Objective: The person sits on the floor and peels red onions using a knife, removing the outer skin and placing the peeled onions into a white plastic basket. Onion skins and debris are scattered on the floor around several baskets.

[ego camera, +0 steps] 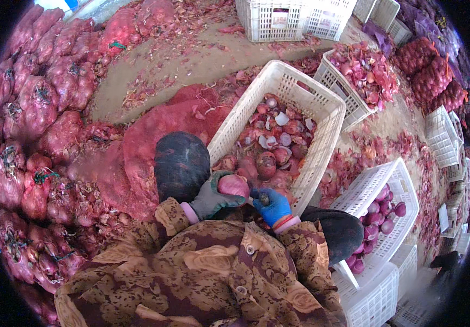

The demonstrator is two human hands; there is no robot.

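Observation:
My left hand (212,200), in a grey-green glove, is closed around a red onion (234,186) above the near end of a white plastic crate (320,151). The onion's surface looks smooth and pinkish purple. Close beside it, my right hand (273,206) in a blue glove grips what appears to be a small knife (264,199). The round dark end of its handle shows, while its blade is mostly hidden between the hands. Inside the crate lie several red onions (266,163) with dry outer skins, among loose skins and pale cut pieces (282,118).
A crate of peeled onions (378,220) sits at my right. Behind the middle crate stands another crate heaped with onion skins (365,73). Full mesh sacks of onions (38,102) are piled at left. A red mesh sack (169,122) lies before my knee. White crates (275,24) stand farther back.

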